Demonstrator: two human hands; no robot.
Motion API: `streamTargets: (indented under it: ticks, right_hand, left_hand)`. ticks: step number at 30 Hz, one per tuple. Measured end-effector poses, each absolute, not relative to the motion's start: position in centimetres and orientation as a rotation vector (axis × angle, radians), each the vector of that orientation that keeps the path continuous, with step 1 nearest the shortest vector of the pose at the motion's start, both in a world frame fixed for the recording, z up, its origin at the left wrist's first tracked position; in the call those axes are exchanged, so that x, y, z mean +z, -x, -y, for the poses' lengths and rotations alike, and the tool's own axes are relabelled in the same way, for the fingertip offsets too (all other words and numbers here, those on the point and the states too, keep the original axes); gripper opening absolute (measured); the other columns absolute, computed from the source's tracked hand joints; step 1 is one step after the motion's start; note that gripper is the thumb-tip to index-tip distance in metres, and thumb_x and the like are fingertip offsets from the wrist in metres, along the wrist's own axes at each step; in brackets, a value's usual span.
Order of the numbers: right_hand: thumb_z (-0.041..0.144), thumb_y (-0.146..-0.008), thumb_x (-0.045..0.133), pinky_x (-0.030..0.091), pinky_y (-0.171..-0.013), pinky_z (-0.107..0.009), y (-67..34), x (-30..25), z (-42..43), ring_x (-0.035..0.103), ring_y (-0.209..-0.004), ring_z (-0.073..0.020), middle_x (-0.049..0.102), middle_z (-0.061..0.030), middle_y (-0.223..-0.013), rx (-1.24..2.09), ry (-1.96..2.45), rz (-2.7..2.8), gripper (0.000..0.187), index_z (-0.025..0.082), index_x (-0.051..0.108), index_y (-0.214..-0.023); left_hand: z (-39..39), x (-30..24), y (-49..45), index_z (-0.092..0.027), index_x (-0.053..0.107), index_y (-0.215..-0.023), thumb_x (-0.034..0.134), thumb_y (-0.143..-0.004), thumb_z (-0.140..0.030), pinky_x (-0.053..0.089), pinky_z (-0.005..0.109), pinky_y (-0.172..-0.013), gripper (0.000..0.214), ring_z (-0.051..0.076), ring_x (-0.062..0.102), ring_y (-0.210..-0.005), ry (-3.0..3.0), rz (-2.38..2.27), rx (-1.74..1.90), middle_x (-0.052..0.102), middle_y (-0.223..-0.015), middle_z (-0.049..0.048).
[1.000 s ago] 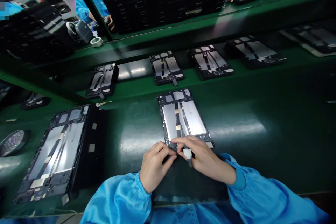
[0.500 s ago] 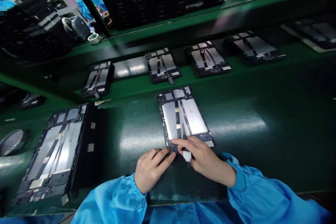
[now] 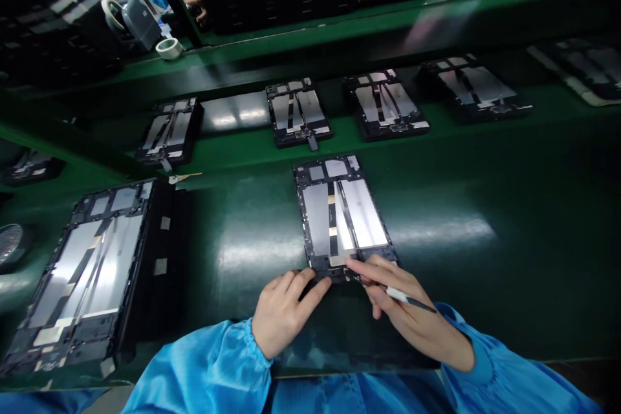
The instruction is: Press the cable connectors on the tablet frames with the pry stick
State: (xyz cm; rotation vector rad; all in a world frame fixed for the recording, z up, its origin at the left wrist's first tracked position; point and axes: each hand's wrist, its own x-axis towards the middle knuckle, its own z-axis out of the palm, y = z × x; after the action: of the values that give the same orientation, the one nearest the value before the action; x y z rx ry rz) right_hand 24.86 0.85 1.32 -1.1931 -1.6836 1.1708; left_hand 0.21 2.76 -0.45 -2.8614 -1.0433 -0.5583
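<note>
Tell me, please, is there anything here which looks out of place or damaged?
Nothing looks spilled or plainly damaged, including the opened tablet being worked on. Only a small pale scrap seems odd, lying by itself just beyond the left stack.

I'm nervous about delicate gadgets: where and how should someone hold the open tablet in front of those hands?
Probably by the long outer edges of the open tablet, left hand from the left, right hand from the right once free of its slim tool. The tablet lies flat, with silver panels and a dark strip exposed on top, so the edges look safer.
</note>
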Motion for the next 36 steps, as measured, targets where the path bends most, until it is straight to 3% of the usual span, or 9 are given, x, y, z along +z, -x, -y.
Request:
streamTargets:
  ticks: [7,13,17,21,23,27,31,34,36]
  right_hand:
    - [0.030,-0.098,0.054,0.054,-0.050,-0.022,-23.6,0.8,-0.3,0.064,-0.062,-0.0138,0.067,-0.0051,-0.087,1.267,1.219,1.617,0.016,0.021,0.064,-0.107]
    - [0.025,-0.097,0.055,0.051,-0.047,-0.022,-24.4,0.3,-0.1,0.061,-0.054,-0.0120,0.066,-0.0026,-0.079,1.175,1.269,1.577,0.012,0.021,0.066,-0.101]
    - [0.023,-0.097,0.055,0.051,-0.046,-0.020,-25.4,-0.1,0.0,0.060,-0.051,-0.0102,0.062,0.0007,-0.071,1.135,1.297,1.536,0.011,0.022,0.066,-0.098]
    - [0.022,-0.097,0.055,0.053,-0.045,-0.018,-25.5,-0.1,0.0,0.064,-0.054,-0.0100,0.067,-0.0022,-0.083,1.150,1.255,1.475,0.012,0.022,0.067,-0.100]
    - [0.020,-0.097,0.056,0.057,-0.052,-0.020,-25.2,0.2,-0.1,0.068,-0.062,-0.0118,0.071,-0.0045,-0.095,1.196,1.205,1.520,0.016,0.023,0.068,-0.107]
    - [0.017,-0.096,0.057,0.059,-0.082,-0.030,-24.4,1.1,-0.7,0.072,-0.091,-0.0189,0.073,-0.0065,-0.107,1.186,1.104,1.731,0.020,0.023,0.068,-0.112]
    - [0.017,-0.096,0.054,0.056,-0.089,-0.031,-23.9,2.2,-1.3,0.069,-0.101,-0.0202,0.072,-0.0065,-0.107,1.187,1.089,1.838,0.020,0.022,0.067,-0.111]
    - [0.022,-0.097,0.053,0.058,-0.084,-0.031,-23.9,2.5,-1.5,0.070,-0.095,-0.0198,0.071,-0.0066,-0.107,1.283,1.131,1.820,0.018,0.023,0.066,-0.110]
    - [0.029,-0.097,0.055,0.060,-0.070,-0.028,-24.2,2.2,-1.4,0.072,-0.081,-0.0177,0.071,-0.0066,-0.103,1.381,1.207,1.708,0.017,0.022,0.066,-0.108]
  left_hand:
    - [-2.8,-0.7,-0.1,-0.020,0.060,-0.126,0.042,-0.100,-0.013,0.050,0.028,-0.069,0.033,0.016,0.058,-0.084,2.887,1.063,-0.610,0.061,-0.108,0.0080]
    - [-2.8,-1.0,-0.1,-0.021,0.060,-0.127,0.043,-0.100,-0.013,0.051,0.028,-0.070,0.033,0.017,0.058,-0.087,2.899,1.061,-0.635,0.062,-0.109,0.0080]
    - [-2.8,-1.3,0.2,-0.023,0.060,-0.127,0.047,-0.098,-0.012,0.053,0.032,-0.079,0.034,0.020,0.058,-0.096,2.913,1.058,-0.652,0.062,-0.110,0.0083]
    - [-3.1,-1.3,0.8,-0.022,0.060,-0.128,0.050,-0.097,-0.011,0.054,0.031,-0.083,0.034,0.020,0.059,-0.105,2.959,1.010,-0.719,0.062,-0.118,0.0088]
    - [-3.1,-1.2,1.1,-0.020,0.061,-0.126,0.050,-0.098,-0.012,0.054,0.031,-0.085,0.032,0.020,0.059,-0.108,2.968,0.985,-0.755,0.063,-0.120,0.0085]
    - [-3.3,-1.0,1.1,-0.020,0.063,-0.123,0.049,-0.099,-0.015,0.054,0.032,-0.085,0.028,0.020,0.059,-0.106,2.972,0.975,-0.792,0.065,-0.117,0.0072]
    - [-3.6,-1.0,1.0,-0.020,0.063,-0.122,0.051,-0.098,-0.015,0.054,0.031,-0.084,0.028,0.020,0.059,-0.106,2.962,0.987,-0.804,0.066,-0.116,0.0070]
    - [-3.6,-1.0,1.0,-0.021,0.063,-0.123,0.052,-0.098,-0.015,0.053,0.031,-0.084,0.028,0.020,0.059,-0.106,2.959,1.000,-0.790,0.066,-0.117,0.0070]
    - [-3.1,-0.9,1.0,-0.020,0.061,-0.126,0.051,-0.098,-0.013,0.052,0.033,-0.086,0.030,0.021,0.058,-0.110,2.956,1.005,-0.773,0.065,-0.121,0.0081]
